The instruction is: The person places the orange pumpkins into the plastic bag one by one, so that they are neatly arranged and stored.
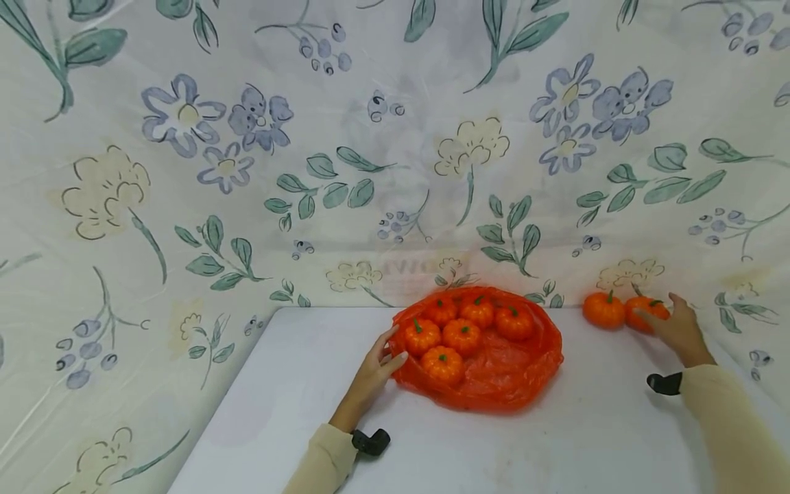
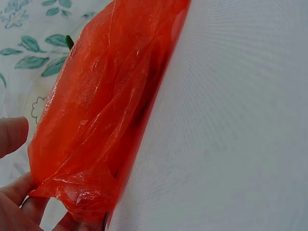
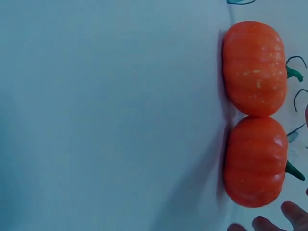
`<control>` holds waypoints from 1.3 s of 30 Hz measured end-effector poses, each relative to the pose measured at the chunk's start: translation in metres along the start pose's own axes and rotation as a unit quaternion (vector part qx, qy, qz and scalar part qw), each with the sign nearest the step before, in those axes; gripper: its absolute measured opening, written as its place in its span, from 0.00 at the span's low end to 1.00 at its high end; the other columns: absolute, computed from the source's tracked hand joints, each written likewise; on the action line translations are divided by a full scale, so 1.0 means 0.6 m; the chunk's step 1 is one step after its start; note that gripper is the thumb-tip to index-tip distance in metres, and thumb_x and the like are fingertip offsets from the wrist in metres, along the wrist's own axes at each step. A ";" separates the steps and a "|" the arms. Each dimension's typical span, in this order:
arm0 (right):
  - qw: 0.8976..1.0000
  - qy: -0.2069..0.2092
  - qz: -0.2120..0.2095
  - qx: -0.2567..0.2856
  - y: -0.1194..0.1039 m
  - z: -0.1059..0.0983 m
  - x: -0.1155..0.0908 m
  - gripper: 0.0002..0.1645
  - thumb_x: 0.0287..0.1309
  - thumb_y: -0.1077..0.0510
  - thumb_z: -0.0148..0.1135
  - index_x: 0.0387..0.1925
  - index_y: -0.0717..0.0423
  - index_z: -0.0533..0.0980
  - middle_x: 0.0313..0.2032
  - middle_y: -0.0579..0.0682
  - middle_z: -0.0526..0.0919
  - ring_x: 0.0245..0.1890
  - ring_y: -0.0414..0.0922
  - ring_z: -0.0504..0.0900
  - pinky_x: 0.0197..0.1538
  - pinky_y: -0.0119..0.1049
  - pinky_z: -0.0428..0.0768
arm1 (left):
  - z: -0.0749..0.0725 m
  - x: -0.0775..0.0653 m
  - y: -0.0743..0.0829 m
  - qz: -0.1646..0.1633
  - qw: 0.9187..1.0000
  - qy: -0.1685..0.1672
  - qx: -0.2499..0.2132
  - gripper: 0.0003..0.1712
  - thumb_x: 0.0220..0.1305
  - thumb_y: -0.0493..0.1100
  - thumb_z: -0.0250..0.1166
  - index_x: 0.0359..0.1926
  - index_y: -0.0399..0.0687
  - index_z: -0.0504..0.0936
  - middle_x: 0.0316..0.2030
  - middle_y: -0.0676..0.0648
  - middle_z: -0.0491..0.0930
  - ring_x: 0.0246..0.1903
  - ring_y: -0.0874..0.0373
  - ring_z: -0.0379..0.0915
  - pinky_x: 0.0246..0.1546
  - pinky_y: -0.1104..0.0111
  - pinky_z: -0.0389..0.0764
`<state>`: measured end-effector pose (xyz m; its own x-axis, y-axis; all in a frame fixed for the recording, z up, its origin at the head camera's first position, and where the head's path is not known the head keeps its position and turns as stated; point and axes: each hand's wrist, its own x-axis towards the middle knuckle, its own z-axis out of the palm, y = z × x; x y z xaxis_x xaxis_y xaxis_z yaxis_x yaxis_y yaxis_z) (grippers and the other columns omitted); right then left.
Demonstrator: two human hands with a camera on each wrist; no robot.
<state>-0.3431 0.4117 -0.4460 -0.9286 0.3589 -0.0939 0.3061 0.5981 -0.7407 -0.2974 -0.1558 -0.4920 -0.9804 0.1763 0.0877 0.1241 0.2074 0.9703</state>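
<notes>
Several small orange pumpkins [image 1: 461, 336] with green stems sit inside a red plastic bag [image 1: 506, 391], its mouth spread wide. At the bag's left edge is my left hand [image 1: 370, 370], its fingers against the plastic and the thumb held apart from them. In the left wrist view the bag's crinkled side [image 2: 96, 106] hides the pumpkins. Two more pumpkins stand side by side at the back right: a left one [image 1: 603, 311] and a right one [image 1: 642, 317]. My right hand [image 1: 681, 333] is spread around the right one; its fingertips [image 3: 293, 211] show just beyond that pumpkin [image 3: 255, 161].
All of this is on a white table [image 1: 278, 391]. Floral sheeting [image 1: 395, 137] hangs behind the table's back edge and also runs along its left side. A black strap piece [image 1: 372, 442] sits on the left wrist, and a similar one [image 1: 665, 384] on the right.
</notes>
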 end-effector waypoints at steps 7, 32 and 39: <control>0.998 -0.009 0.037 0.041 0.004 0.014 0.005 0.60 0.68 0.34 0.50 0.76 0.66 0.30 0.75 0.73 0.32 0.74 0.73 0.40 0.71 0.69 0.50 | 0.004 -0.002 -0.002 -0.004 1.000 0.002 -0.010 0.37 0.69 0.50 0.63 0.75 0.59 0.60 0.73 0.41 0.61 0.67 0.40 0.65 0.60 0.49 0.77; 0.999 0.027 0.047 0.004 0.016 0.007 -0.006 0.48 0.72 0.48 0.53 0.74 0.74 0.43 0.73 0.76 0.48 0.71 0.73 0.52 0.72 0.66 0.54 | 0.004 -0.004 -0.003 0.002 1.000 -0.008 0.005 0.37 0.70 0.50 0.62 0.76 0.58 0.59 0.74 0.41 0.59 0.67 0.39 0.64 0.62 0.48 0.76; 0.999 0.037 0.001 0.016 0.007 -0.018 -0.010 0.52 0.71 0.44 0.53 0.74 0.76 0.41 0.72 0.78 0.47 0.68 0.75 0.53 0.70 0.69 0.57 | -0.002 -0.005 0.002 0.003 1.000 -0.001 0.006 0.37 0.70 0.51 0.62 0.76 0.59 0.59 0.73 0.41 0.61 0.66 0.40 0.66 0.60 0.49 0.78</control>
<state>-0.3343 0.4195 -0.4414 -0.9098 0.4125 -0.0471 0.3001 0.5752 -0.7610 -0.2942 -0.1573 -0.4907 -0.9795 0.1791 0.0926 0.1313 0.2182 0.9670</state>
